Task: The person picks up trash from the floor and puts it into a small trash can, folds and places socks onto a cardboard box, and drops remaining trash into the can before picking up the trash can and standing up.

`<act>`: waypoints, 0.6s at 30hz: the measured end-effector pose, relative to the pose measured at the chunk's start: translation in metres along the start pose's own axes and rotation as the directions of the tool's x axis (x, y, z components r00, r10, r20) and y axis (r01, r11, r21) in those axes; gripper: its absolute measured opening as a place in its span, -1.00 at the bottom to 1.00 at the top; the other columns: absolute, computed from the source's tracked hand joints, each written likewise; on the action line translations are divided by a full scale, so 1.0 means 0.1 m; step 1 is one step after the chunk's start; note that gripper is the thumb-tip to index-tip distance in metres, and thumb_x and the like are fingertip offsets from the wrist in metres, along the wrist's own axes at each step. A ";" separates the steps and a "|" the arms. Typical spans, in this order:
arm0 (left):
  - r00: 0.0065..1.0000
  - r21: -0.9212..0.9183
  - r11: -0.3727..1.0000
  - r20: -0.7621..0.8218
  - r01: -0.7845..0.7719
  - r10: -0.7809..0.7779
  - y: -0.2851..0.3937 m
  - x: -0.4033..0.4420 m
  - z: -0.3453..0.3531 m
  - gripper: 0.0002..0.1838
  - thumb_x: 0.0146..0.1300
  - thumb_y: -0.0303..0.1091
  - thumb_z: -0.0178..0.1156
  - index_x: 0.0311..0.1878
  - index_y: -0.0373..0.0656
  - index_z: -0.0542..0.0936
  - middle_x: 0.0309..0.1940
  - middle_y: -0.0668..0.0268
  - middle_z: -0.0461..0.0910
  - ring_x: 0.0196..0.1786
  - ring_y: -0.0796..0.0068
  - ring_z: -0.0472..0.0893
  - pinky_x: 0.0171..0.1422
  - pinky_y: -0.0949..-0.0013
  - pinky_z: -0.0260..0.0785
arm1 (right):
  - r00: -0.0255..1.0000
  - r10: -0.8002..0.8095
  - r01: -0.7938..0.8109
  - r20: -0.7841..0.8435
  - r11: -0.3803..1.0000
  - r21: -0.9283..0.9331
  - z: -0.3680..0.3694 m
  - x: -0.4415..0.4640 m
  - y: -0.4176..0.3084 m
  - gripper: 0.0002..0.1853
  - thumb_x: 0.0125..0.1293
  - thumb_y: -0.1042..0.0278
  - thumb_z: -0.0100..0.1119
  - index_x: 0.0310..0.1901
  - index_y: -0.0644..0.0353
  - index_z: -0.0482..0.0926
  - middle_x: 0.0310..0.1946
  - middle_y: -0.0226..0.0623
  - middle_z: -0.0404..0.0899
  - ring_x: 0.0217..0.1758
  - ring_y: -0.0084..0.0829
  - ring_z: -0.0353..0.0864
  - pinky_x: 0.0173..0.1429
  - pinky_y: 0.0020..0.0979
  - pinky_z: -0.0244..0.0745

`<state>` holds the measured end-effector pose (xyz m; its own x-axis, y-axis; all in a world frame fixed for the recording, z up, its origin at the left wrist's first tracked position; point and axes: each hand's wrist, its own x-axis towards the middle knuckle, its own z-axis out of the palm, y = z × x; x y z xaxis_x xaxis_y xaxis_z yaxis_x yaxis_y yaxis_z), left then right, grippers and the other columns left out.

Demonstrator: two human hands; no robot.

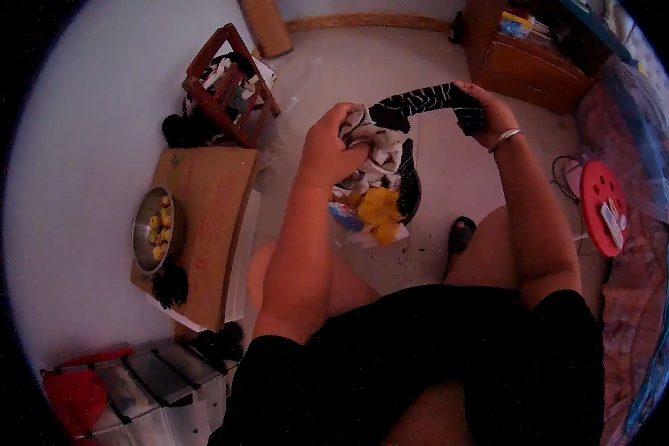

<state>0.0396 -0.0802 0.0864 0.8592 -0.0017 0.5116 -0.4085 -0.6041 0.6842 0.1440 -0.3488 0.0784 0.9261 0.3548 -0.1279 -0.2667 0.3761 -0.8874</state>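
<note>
A black cloth with pale stripes (431, 98) is stretched between my two hands above the floor. My right hand (490, 117), with a silver bangle at the wrist, is closed around its right end. Bunched grey-white cloth with dark marks (379, 145) is gripped in my left hand (334, 149), against the dark left end of the striped piece. Below the hands, a dark-rimmed container (417, 199) holds yellow material (380, 208), more cloth and wrappers; its inside is partly hidden by the cloth.
On the left, a cardboard box (208, 215) carries a metal bowl (136, 230) of yellowish round items. Behind it is a wooden rack (256, 130) with clothes. A red stool (598, 234) with a remote and a wooden cabinet (528, 74) are on the right.
</note>
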 end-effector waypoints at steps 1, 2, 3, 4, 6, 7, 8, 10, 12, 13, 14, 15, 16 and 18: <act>1.000 -0.015 1.000 -0.003 -0.005 0.005 -0.02 0.00 0.01 -0.54 -0.20 -0.42 0.23 -0.11 -0.18 0.46 -0.25 0.08 0.56 -0.15 0.10 0.57 -0.04 0.32 0.40 | 1.000 0.000 0.000 0.029 1.000 0.005 -0.05 0.04 0.02 -0.76 0.16 0.24 0.19 -0.15 0.10 0.52 -0.39 -0.40 0.57 -0.45 -0.53 0.52 -0.42 -0.50 0.44; 1.000 -0.030 1.000 -0.005 -0.011 0.011 -0.03 0.00 0.01 -0.54 -0.20 -0.42 0.23 -0.10 -0.18 0.45 -0.25 0.09 0.56 -0.16 0.10 0.57 -0.04 0.32 0.40 | 1.000 -0.001 0.001 0.028 1.000 0.005 -0.04 0.06 0.05 -0.76 0.16 0.24 0.19 -0.15 0.10 0.52 -0.39 -0.40 0.57 -0.45 -0.53 0.52 -0.42 -0.50 0.44; 1.000 -0.030 0.999 -0.005 -0.012 0.012 -0.03 0.00 0.01 -0.54 -0.20 -0.42 0.23 -0.10 -0.18 0.45 -0.25 0.09 0.56 -0.16 0.10 0.57 -0.04 0.32 0.40 | 0.999 -0.022 0.020 -0.031 0.998 -0.059 -0.03 0.08 0.09 -0.75 0.17 0.27 0.18 -0.13 0.14 0.52 -0.35 -0.36 0.57 -0.39 -0.49 0.54 -0.35 -0.48 0.47; 1.000 -0.038 0.999 -0.003 -0.003 0.003 -0.03 -0.01 0.01 -0.54 -0.20 -0.43 0.23 -0.10 -0.19 0.45 -0.25 0.09 0.56 -0.16 0.10 0.57 -0.04 0.32 0.40 | 0.995 -0.047 0.036 -0.089 0.992 -0.123 -0.03 0.09 0.12 -0.74 0.18 0.30 0.17 -0.11 0.17 0.51 -0.31 -0.31 0.58 -0.33 -0.45 0.56 -0.28 -0.46 0.50; 1.000 -0.047 0.999 -0.001 0.005 -0.005 -0.04 -0.01 0.01 -0.54 -0.20 -0.43 0.23 -0.10 -0.19 0.45 -0.26 0.09 0.56 -0.16 0.11 0.57 -0.04 0.32 0.40 | 0.980 -0.155 0.109 -0.128 0.945 -0.309 0.01 0.10 0.17 -0.72 0.18 0.32 0.17 -0.08 0.20 0.49 -0.25 -0.29 0.57 -0.25 -0.42 0.56 -0.19 -0.44 0.50; 1.000 -0.059 0.998 -0.009 0.003 -0.004 -0.06 -0.01 0.01 -0.54 -0.20 -0.43 0.23 -0.10 -0.19 0.45 -0.26 0.09 0.56 -0.16 0.12 0.57 -0.04 0.32 0.40 | 0.953 -0.264 0.164 -0.146 0.859 -0.485 0.02 0.10 0.19 -0.70 0.18 0.35 0.16 -0.05 0.22 0.48 -0.20 -0.27 0.57 -0.17 -0.40 0.57 -0.10 -0.42 0.50; 1.000 -0.069 0.998 -0.018 0.002 -0.003 -0.06 -0.01 0.01 -0.54 -0.19 -0.43 0.23 -0.10 -0.19 0.45 -0.26 0.09 0.56 -0.16 0.12 0.57 -0.04 0.33 0.39 | 0.953 -0.264 0.163 -0.146 0.859 -0.485 0.08 0.07 0.19 -0.70 0.18 0.35 0.16 -0.05 0.22 0.48 -0.20 -0.27 0.57 -0.17 -0.40 0.57 -0.10 -0.42 0.50; 1.000 -0.057 0.998 -0.007 0.009 -0.010 -0.04 -0.01 0.01 -0.54 -0.19 -0.43 0.23 -0.10 -0.19 0.45 -0.26 0.09 0.56 -0.16 0.13 0.57 -0.04 0.33 0.39 | 0.896 -0.433 0.373 0.100 0.612 -0.697 0.18 -0.04 0.18 -0.64 0.15 0.46 0.19 0.01 0.18 0.45 -0.05 -0.31 0.49 -0.02 -0.44 0.49 0.07 -0.44 0.42; 1.000 -0.044 0.999 0.006 0.014 -0.014 -0.03 -0.01 0.04 -0.54 -0.19 -0.43 0.23 -0.10 -0.18 0.45 -0.25 0.10 0.56 -0.16 0.13 0.57 -0.04 0.34 0.39 | 0.906 -0.389 0.382 0.166 0.585 -0.715 0.33 -0.17 0.18 -0.59 0.10 0.50 0.22 0.03 0.14 0.44 -0.05 -0.30 0.49 0.01 -0.43 0.48 0.12 -0.39 0.39; 1.000 -0.060 0.998 0.002 0.014 -0.014 -0.04 -0.01 0.07 -0.54 -0.19 -0.42 0.23 -0.10 -0.18 0.45 -0.25 0.10 0.56 -0.16 0.14 0.57 -0.04 0.34 0.39 | 0.866 -0.410 0.470 0.286 0.474 -0.744 0.43 -0.29 0.17 -0.58 0.08 0.51 0.23 0.03 0.15 0.44 -0.05 -0.30 0.49 0.00 -0.41 0.49 0.14 -0.38 0.37; 1.000 -0.075 0.997 -0.002 0.013 -0.013 -0.02 -0.02 0.08 -0.54 -0.19 -0.42 0.23 -0.10 -0.19 0.45 -0.24 0.10 0.55 -0.15 0.14 0.57 -0.04 0.33 0.39 | 0.816 -0.414 0.553 0.403 0.357 -0.753 0.51 -0.35 0.18 -0.56 0.06 0.52 0.25 0.03 0.16 0.44 -0.05 -0.29 0.49 -0.01 -0.39 0.49 0.16 -0.36 0.35; 1.000 -0.077 0.997 0.004 0.012 -0.012 0.00 -0.02 0.10 -0.54 -0.19 -0.42 0.23 -0.10 -0.19 0.45 -0.24 0.10 0.55 -0.15 0.14 0.57 -0.04 0.33 0.39 | 0.818 -0.415 0.549 0.398 0.358 -0.755 0.53 -0.34 0.22 -0.56 0.06 0.52 0.25 0.03 0.16 0.44 -0.05 -0.29 0.49 -0.01 -0.39 0.49 0.16 -0.36 0.35; 1.000 -0.045 0.999 0.002 0.002 -0.002 0.01 -0.02 0.10 -0.53 -0.19 -0.41 0.23 -0.09 -0.19 0.44 -0.24 0.10 0.55 -0.15 0.14 0.57 -0.03 0.33 0.39 | 0.751 -0.450 0.629 0.483 0.267 -0.730 0.53 -0.31 0.29 -0.55 0.04 0.53 0.25 0.03 0.17 0.44 -0.07 -0.28 0.50 0.00 -0.38 0.48 0.16 -0.37 0.34; 1.000 -0.014 1.000 0.002 -0.009 0.009 0.07 -0.02 0.10 -0.53 -0.19 -0.41 0.23 -0.08 -0.19 0.44 -0.23 0.09 0.55 -0.15 0.13 0.57 -0.02 0.33 0.39 | 0.677 -0.474 0.698 0.563 0.173 -0.694 0.47 -0.24 0.40 -0.54 0.03 0.54 0.26 0.03 0.18 0.44 -0.08 -0.27 0.50 0.01 -0.36 0.47 0.16 -0.37 0.33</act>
<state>0.0386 -0.0920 0.0852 0.8563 -0.0086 0.5164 -0.4202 -0.5929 0.6869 0.0987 -0.3019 0.0668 0.6032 0.5442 0.5831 0.7860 -0.2816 -0.5504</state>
